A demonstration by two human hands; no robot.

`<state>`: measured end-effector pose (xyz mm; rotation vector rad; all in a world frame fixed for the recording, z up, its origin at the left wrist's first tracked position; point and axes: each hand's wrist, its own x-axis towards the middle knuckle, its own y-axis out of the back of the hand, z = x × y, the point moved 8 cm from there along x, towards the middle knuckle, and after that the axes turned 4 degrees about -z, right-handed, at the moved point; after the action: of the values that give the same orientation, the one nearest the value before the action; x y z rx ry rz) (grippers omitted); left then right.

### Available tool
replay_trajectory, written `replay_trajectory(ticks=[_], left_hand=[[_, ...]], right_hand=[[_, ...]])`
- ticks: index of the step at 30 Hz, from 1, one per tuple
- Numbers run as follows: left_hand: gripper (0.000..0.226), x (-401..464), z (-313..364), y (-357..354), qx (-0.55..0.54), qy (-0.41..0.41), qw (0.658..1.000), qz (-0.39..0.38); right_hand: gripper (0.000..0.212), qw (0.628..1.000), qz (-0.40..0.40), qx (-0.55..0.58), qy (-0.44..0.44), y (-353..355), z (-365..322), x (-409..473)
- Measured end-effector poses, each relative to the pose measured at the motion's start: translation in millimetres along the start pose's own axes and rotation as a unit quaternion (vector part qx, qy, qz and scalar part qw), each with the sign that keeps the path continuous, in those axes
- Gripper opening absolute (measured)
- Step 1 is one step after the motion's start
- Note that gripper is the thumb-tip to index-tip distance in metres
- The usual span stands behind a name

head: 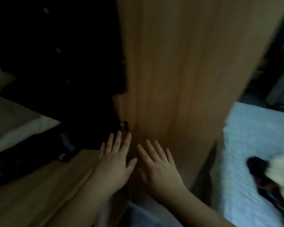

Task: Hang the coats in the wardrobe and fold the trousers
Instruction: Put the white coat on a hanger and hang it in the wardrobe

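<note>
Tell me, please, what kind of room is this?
Probably a bedroom. A tall wooden wardrobe door fills the middle, dark clothes hang in the opening beside it, and a pale blue bedcover lies at the right. Both hands, left hand and right hand, are spread flat near the door.

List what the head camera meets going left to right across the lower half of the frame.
Pale folded bedding → left hand with straight fingers → right hand flat on the wooden wardrobe door → light blue bed cover → dark and cream clothes lying on it.
</note>
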<state>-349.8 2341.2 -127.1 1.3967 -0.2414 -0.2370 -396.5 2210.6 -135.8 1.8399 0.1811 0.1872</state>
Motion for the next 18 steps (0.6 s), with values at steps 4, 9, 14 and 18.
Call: replay_trajectory(ticks=[4,9,14,18], left_hand=[[0.081,-30.2,130.7,-39.5,0.013,-0.132,0.990,-0.039],[0.081,-57.5,288.3,-74.7,0.019,-0.292,0.954,-0.069],[0.082,-94.2,435.8,-110.8,0.038,-0.429,0.897,-0.097],[0.085,-112.0,524.7,-137.9,0.040,-0.500,0.860,-0.095]], right_hand=[[0.067,0.988,0.053,-0.033,-0.141,7.1,92.9,-125.4],[0.069,0.932,0.070,-0.038,-0.355,12.5,211.2,-285.0],[0.072,0.854,0.093,-0.038,-0.510,24.1,277.0,-425.5],[0.077,0.801,0.129,-0.022,-0.584,33.1,312.1,-506.9]])
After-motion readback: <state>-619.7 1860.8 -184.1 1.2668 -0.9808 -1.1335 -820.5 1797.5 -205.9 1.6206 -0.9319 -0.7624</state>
